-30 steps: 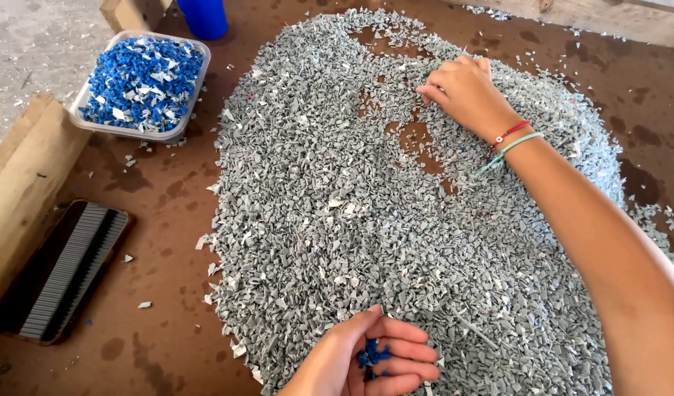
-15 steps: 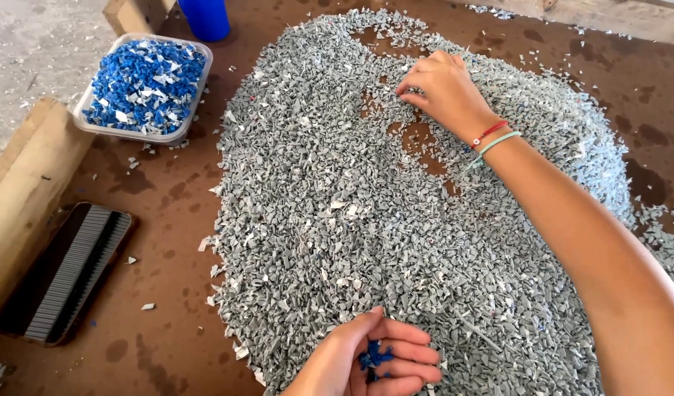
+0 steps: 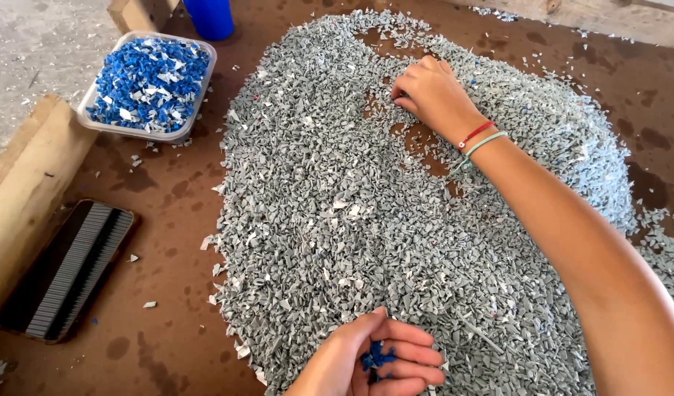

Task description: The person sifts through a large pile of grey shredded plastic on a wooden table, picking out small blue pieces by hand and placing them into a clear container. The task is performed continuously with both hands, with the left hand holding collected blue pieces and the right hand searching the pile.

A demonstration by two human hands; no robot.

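where fingers curl, small jagged blue chips (image 3: pixel 377 358) amid grey

- You have two hands in view: left hand (image 3: pixel 373 359) at 6 o'clock, right hand (image 3: pixel 433 94) at 1 o'clock.
- One grey heap (image 3: pixel 337 220) of chips, too many to count.
- One tray (image 3: pixel 148 133) of blue chips at 10 o'clock.
- One blue cup (image 3: pixel 210 16) at 11 o'clock.
- One brush (image 3: pixel 69 270) at 8 o'clock.
- Two wristbands (image 3: pixel 480 139), red and green.

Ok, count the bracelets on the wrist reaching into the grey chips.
2: a red bracelet and a pale green bracelet, side by side on the wrist of the right hand. More could be hidden underneath.
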